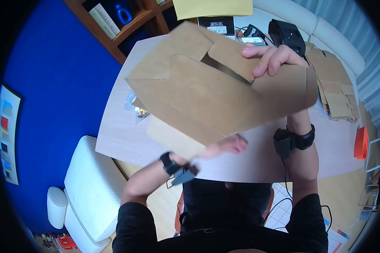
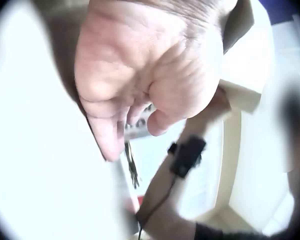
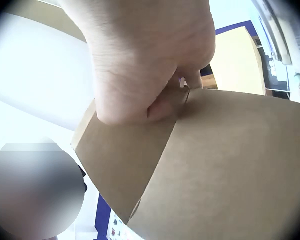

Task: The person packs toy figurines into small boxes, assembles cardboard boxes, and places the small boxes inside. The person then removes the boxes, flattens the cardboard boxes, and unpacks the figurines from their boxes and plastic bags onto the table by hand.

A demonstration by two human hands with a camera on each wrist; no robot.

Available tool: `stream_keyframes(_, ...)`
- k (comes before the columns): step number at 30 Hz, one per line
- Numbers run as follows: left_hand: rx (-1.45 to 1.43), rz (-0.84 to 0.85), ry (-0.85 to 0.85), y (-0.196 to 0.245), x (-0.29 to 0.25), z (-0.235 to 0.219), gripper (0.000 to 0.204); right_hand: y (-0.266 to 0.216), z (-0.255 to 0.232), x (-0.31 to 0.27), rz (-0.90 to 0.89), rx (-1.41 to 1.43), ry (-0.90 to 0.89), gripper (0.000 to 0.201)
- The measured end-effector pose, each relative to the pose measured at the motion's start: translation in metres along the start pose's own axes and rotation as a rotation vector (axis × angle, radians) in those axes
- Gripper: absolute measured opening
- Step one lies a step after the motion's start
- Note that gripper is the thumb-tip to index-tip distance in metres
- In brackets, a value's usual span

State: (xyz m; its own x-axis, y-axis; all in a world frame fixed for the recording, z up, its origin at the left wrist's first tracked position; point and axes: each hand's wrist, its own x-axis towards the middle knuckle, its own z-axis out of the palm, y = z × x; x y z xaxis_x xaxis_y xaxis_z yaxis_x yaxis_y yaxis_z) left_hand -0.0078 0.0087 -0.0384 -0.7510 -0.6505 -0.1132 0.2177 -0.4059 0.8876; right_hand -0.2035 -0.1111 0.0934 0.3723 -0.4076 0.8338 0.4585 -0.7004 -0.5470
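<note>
A brown cardboard box (image 1: 207, 92) is held tilted above the table, its flaps folded over with a dark slot between them. My right hand (image 1: 278, 61) grips it at the right, fingers curled over a flap; in the right wrist view the hand (image 3: 150, 65) pinches the cardboard (image 3: 230, 150) near a seam. Below the box's lower edge is my left hand (image 1: 226, 146), blurred, its fingers loosely bent. In the left wrist view the palm of the left hand (image 2: 140, 65) faces the camera with nothing in it.
Flattened cardboard (image 1: 335, 86) lies at the table's right side, near an orange-red container (image 1: 361, 143). A black device (image 1: 286, 36) and cables are at the back. Small plastic bags (image 1: 140, 113) lie at left, a white chair (image 1: 95, 185) beyond the table edge.
</note>
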Motion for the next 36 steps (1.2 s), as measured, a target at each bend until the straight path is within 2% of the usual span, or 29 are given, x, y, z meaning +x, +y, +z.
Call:
stream_keyframes(1, 0.425, 0.019, 0.014, -0.005, -0.002, 0.037, 0.054, 0.002, -0.004, 0.000, 0.039, 0.028, -0.004, 0.019)
stream_keyframes(3, 0.755, 0.096, -0.121, -0.007, -0.013, 0.078, 0.061, 0.000, -0.005, 0.000, 0.063, 0.053, 0.007, 0.018)
stream_keyframes(5, 0.742, 0.086, -0.278, -0.003, -0.024, 0.112, 0.063, -0.001, -0.003, -0.001, 0.084, 0.080, 0.021, 0.018)
stream_keyframes(7, 0.692, 0.181, -0.372, -0.007, -0.038, 0.143, 0.052, -0.002, -0.004, -0.002, 0.072, 0.029, -0.045, 0.015)
stream_keyframes(9, 0.656, 0.345, -0.468, -0.003, -0.055, 0.152, 0.045, 0.002, -0.009, -0.003, 0.104, 0.069, -0.076, 0.014)
stream_keyframes(10, 0.768, 0.640, -0.325, 0.020, -0.060, 0.156, 0.037, 0.003, -0.011, -0.004, 0.137, 0.115, -0.115, 0.016)
stream_keyframes(11, 1.007, 0.863, -0.183, 0.052, -0.064, 0.154, 0.029, 0.001, -0.009, -0.003, 0.137, 0.118, -0.109, 0.016)
stream_keyframes(12, 1.214, 0.852, -0.145, 0.087, -0.076, 0.146, 0.022, -0.002, -0.010, -0.003, 0.178, 0.119, -0.144, 0.017)
stream_keyframes(13, 1.365, 1.315, 0.288, 0.079, -0.069, 0.136, 0.020, -0.005, -0.012, -0.001, 0.214, 0.117, -0.181, 0.018)
stream_keyframes(14, 1.519, 1.282, 0.497, 0.087, -0.082, 0.127, 0.025, -0.005, -0.013, 0.000, 0.206, 0.116, -0.178, 0.018)
stream_keyframes(16, 1.895, 0.809, 0.827, 0.118, -0.080, 0.132, 0.032, -0.003, -0.012, 0.000, 0.194, 0.136, -0.246, 0.014)
stream_keyframes(17, 1.897, 0.813, 0.831, 0.123, -0.074, 0.129, 0.032, 0.000, -0.011, 0.000, 0.191, 0.135, -0.251, 0.014)
stream_keyframes(19, 1.943, 0.423, 0.672, 0.127, -0.060, 0.128, 0.035, 0.002, -0.006, -0.002, 0.243, 0.296, -0.278, 0.007)
stream_keyframes(20, 1.942, 0.423, 0.675, 0.122, -0.058, 0.122, 0.035, 0.002, -0.003, -0.003, 0.243, 0.297, -0.280, 0.007)
stream_keyframes(21, 1.880, 0.374, 0.592, 0.114, -0.056, 0.112, 0.037, 0.001, 0.002, -0.003, 0.301, 0.339, -0.227, 0.013)
stream_keyframes(22, 1.815, 0.326, 0.511, 0.109, -0.055, 0.106, 0.038, 0.000, 0.007, -0.005, 0.359, 0.381, -0.174, 0.028)
stream_keyframes(26, 1.811, 0.389, 0.586, 0.102, -0.054, 0.106, 0.031, -0.018, 0.021, -0.003, 0.424, 0.290, -0.191, 0.012)
stream_keyframes(28, 1.797, 0.390, 0.607, 0.105, -0.057, 0.105, 0.030, -0.023, 0.026, -0.001, 0.478, 0.102, -0.253, 0.025)
stream_keyframes(31, 1.769, 0.362, 0.624, 0.119, -0.060, 0.095, 0.028, -0.026, 0.028, -0.001, 0.479, 0.013, -0.276, 0.030)
stream_keyframes(33, 1.798, 0.289, 0.563, 0.128, -0.061, 0.082, 0.027, -0.024, 0.026, -0.001, 0.497, 0.030, -0.296, 0.030)
stream_keyframes(34, 1.812, 0.233, 0.472, 0.136, -0.061, 0.078, 0.028, -0.022, 0.024, -0.001, 0.510, 0.046, -0.310, 0.031)
stream_keyframes(36, 1.790, 0.262, 0.424, 0.141, -0.059, 0.060, 0.029, -0.017, 0.021, -0.002, 0.519, 0.035, -0.312, 0.028)
